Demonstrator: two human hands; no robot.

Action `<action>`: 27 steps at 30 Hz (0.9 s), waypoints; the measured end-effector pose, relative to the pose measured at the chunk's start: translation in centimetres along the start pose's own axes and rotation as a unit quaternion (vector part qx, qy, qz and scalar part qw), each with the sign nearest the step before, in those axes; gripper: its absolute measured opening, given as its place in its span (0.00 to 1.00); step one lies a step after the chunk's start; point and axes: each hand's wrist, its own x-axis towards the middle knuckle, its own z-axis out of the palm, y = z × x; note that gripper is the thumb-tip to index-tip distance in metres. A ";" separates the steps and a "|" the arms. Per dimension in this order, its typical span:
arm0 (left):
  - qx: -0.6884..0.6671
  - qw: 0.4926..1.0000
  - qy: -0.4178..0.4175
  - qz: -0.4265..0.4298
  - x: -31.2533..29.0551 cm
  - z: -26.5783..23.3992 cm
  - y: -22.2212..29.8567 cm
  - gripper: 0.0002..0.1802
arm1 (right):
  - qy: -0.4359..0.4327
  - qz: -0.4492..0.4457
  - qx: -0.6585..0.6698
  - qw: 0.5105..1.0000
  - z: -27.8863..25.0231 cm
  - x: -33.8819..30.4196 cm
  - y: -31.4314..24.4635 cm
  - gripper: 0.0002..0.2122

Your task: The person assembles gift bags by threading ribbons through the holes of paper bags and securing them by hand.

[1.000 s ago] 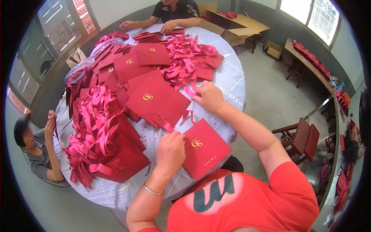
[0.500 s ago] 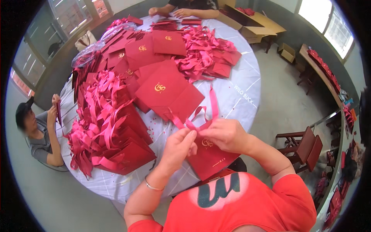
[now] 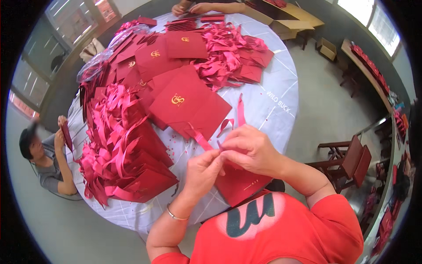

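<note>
A dark red paper gift bag point(image 3: 244, 185) lies flat at the near edge of the table, partly hidden under my hands. Pink ribbon point(image 3: 201, 140) runs from its top, one end slanting up to the left, another standing up past my right hand. My left hand point(image 3: 203, 169) pinches the ribbon close to the bag's top. Against it, my right hand point(image 3: 249, 147) is closed on the ribbon too, fingertips meeting the left ones. The fingers hide the crossing of the ribbon. Just beyond lies a stack of flat red bags point(image 3: 193, 103) with a gold emblem.
On the round table's white cloth point(image 3: 274, 81), upright bags with pink ribbons point(image 3: 116, 145) crowd the left. More ribboned bags point(image 3: 228, 55) lie far right. One person point(image 3: 48, 152) holds a bag at left; another's hands point(image 3: 193, 9) rest at the far edge. A wooden stool point(image 3: 347, 160) stands at right.
My right hand has moved slightly left and its fingers have closed in against the left hand, covering the ribbon loop and the bag's emblem. The view has shifted slightly.
</note>
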 end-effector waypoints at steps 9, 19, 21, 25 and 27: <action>0.374 0.887 0.047 0.266 0.3 0.0 0.6 0.12 | 0.286 0.221 0.361 0.860 -9.2 -2.5 4.9 0.06; 0.497 0.836 -0.013 0.232 0.9 1.2 1.0 0.15 | -0.008 0.027 -0.049 0.998 -3.9 -4.2 2.2 0.06; 0.508 0.839 -0.030 0.193 1.1 2.1 2.5 0.15 | -0.010 -0.011 -0.093 0.996 -2.2 -5.7 2.6 0.06; 0.483 0.868 -0.049 0.103 2.6 1.7 2.8 0.16 | -0.004 -0.049 -0.141 0.989 -1.4 -6.6 3.1 0.06; 0.348 0.934 -0.067 -0.053 4.0 2.8 4.8 0.16 | -0.018 -0.048 -0.143 0.988 -1.3 -6.8 3.4 0.08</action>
